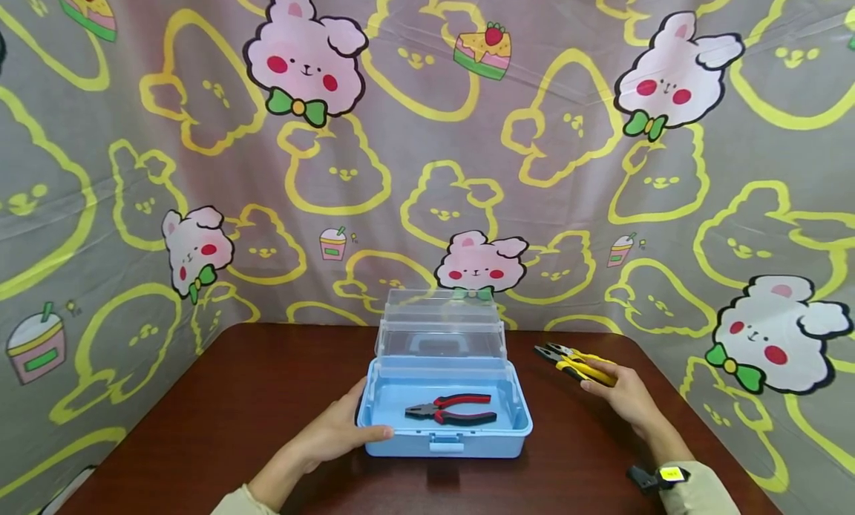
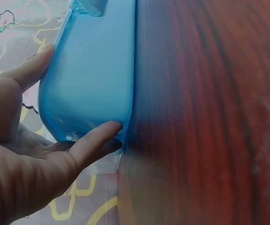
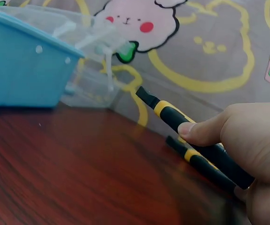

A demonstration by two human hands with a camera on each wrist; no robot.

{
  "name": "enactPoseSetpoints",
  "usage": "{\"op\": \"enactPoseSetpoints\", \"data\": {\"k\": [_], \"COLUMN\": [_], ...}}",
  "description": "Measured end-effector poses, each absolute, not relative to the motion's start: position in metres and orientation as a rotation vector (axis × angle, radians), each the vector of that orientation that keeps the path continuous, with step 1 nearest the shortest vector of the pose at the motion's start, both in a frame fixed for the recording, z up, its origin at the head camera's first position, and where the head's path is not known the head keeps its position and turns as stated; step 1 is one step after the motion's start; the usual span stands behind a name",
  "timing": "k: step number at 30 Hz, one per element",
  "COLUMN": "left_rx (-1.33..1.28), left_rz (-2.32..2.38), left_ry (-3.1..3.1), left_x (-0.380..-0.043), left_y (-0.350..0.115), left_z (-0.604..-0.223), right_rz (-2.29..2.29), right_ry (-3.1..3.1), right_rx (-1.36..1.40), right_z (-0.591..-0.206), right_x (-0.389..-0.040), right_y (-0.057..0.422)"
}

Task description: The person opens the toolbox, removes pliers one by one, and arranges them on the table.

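Observation:
A light blue toolbox (image 1: 447,447) stands on the table with its clear lid (image 1: 441,337) raised. Inside lie red and black pliers (image 1: 461,409). My left hand (image 1: 337,426) holds the box's left end, thumb over the front rim and fingers along the side; the left wrist view shows them against the blue wall (image 2: 92,70). Off to the right of the box, my right hand (image 1: 628,396) grips yellow and black pliers (image 1: 581,366), heads pointing away to the left. Below the thumb in the right wrist view is a second pair of pliers (image 3: 205,166), close beside the first.
The dark red-brown table (image 1: 267,374) extends around the box. A patterned cloth (image 1: 401,144) with cartoon rabbits hangs behind it and along both sides. On the front of the toolbox is a blue latch (image 1: 446,444).

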State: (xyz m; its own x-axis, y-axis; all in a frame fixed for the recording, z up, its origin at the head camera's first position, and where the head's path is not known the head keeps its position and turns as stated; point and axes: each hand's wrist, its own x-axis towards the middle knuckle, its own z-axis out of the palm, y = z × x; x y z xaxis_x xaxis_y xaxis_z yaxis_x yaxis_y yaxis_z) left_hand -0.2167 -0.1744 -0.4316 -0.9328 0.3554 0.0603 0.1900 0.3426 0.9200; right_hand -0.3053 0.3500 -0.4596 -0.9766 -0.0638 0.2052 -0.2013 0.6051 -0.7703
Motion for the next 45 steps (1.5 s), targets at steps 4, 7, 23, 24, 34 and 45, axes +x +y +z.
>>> {"op": "enactPoseSetpoints", "data": {"k": [4, 7, 23, 24, 34, 45], "left_rx": [0.503, 0.500, 0.488, 0.486, 0.479, 0.496], "left_rz": [1.651, 1.654, 1.638, 1.634, 1.651, 1.631], "left_ry": [2.442, 2.447, 2.469, 2.474, 2.464, 2.468], "left_x": [-0.217, -0.218, -0.219, -0.219, -0.219, -0.218], "left_y": [-0.175, -0.176, -0.173, -0.173, -0.174, -0.176], "left_z": [-0.432, -0.433, -0.433, -0.433, -0.434, -0.432], "right_rz": [1.270, 1.261, 1.125, 1.100, 1.112, 1.064], "right_ry": [-2.706, -2.714, -2.827, -2.841, -2.856, -2.825], "right_rx": [0.190, 0.180, 0.233, 0.237, 0.212, 0.245], "right_z": [-0.463, -0.466, -0.476, -0.476, -0.473, -0.464], "right_x": [-0.305, -0.306, -0.309, -0.309, -0.309, -0.310], "right_y": [0.355, 0.358, 0.367, 0.368, 0.364, 0.362]}}
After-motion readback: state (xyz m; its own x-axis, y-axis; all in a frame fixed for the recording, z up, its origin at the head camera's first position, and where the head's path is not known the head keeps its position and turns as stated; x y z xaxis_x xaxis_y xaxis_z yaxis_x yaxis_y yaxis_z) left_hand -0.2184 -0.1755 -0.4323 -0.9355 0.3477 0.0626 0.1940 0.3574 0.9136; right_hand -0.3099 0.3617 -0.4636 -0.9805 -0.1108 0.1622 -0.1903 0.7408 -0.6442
